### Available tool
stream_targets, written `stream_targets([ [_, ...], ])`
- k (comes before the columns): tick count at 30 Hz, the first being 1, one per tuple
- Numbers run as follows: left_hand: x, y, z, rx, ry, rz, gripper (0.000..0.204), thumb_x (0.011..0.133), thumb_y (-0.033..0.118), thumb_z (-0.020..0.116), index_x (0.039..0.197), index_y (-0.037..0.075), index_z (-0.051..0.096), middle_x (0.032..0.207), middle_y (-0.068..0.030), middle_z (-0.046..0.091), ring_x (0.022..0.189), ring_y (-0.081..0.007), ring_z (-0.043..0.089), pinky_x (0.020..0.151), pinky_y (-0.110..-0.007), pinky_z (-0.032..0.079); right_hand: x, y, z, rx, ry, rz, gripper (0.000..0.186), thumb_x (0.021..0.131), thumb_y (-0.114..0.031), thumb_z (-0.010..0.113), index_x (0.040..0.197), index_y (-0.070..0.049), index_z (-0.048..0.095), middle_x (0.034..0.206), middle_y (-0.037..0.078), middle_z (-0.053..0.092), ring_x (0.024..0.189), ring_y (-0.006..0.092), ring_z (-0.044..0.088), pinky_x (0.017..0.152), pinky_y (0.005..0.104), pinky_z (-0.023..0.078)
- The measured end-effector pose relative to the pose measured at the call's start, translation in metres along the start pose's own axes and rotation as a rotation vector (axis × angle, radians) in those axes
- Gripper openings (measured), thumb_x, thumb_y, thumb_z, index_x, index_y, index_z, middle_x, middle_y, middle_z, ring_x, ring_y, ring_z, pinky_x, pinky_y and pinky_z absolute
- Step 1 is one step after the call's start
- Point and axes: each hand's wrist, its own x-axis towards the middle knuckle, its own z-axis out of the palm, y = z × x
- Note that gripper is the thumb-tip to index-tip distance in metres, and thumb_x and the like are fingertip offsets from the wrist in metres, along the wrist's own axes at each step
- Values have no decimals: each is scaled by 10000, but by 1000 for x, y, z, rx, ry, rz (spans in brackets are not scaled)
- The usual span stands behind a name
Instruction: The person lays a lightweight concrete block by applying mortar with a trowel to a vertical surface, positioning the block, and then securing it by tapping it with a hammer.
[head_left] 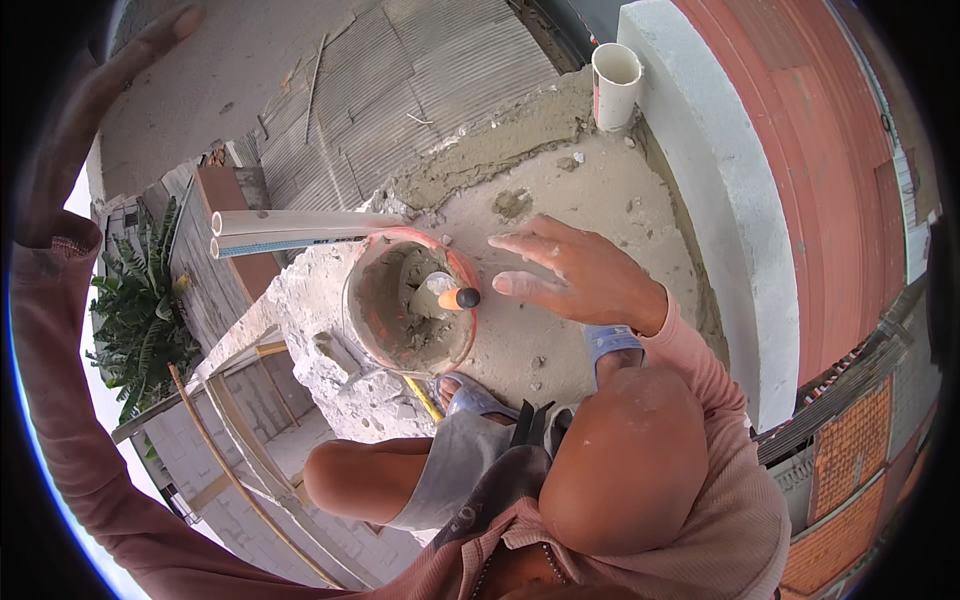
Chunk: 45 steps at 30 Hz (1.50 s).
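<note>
My right hand (pixel 575 265) hovers over the concrete slab, just right of the bucket, its fingers apart and nothing in them. Dried grey dust coats its fingertips. The round bucket (pixel 358 325) has a reddish rim and holds grey wet mortar (pixel 395 290). A trowel (pixel 460 298) with an orange and black handle leans in it, its blade partly sunk in the mortar. My left hand (pixel 125 60) is raised at the far upper left, away from the bucket, with stretched fingers and no object visible in it. Part of that hand is dark and cut off by the picture's rim.
Two white plastic pipes (pixel 300 222) lie beside the bucket, jutting out left. A white pipe (pixel 615 95) stands upright at the slab's far corner, beside a pale wall (pixel 710 180). Corrugated roofing (pixel 400 80) lies beyond the mortar ridge (pixel 490 140). Broken concrete (pixel 340 380) edges a drop at left.
</note>
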Motion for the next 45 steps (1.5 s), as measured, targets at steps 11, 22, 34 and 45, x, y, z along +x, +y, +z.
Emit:
stream_targets([
  [11,-8,31,199,-239,-602,-222,1061,705,312,877,1563,66,304,1313,-290,588,1113,-372,670,1024,-464,505,-48,65,-35,332,131,291,497,964,-371,671,1310,-14,649,1130,164,650,924,268,670,875,372,518],
  [22,-60,18,237,-113,-646,-103,1075,715,389,891,1558,29,329,1472,-268,489,1385,-383,487,1175,-447,366,-27,67,-31,357,61,359,508,963,-395,665,1300,-14,653,1097,167,664,892,269,676,863,383,527],
  [34,-85,31,267,-145,-601,-22,986,799,400,810,1576,69,299,1394,-237,517,1315,-425,495,1145,-499,384,-38,62,-43,265,118,325,436,950,-216,680,1314,21,636,1016,134,648,917,221,658,838,342,515],
  [45,-98,38,282,-58,-520,-21,963,806,522,801,1569,198,311,1374,-178,545,1317,-393,508,1153,-527,397,78,5,-74,-186,764,-333,295,1000,-243,647,1151,-2,724,994,135,715,852,258,690,827,373,523],
])
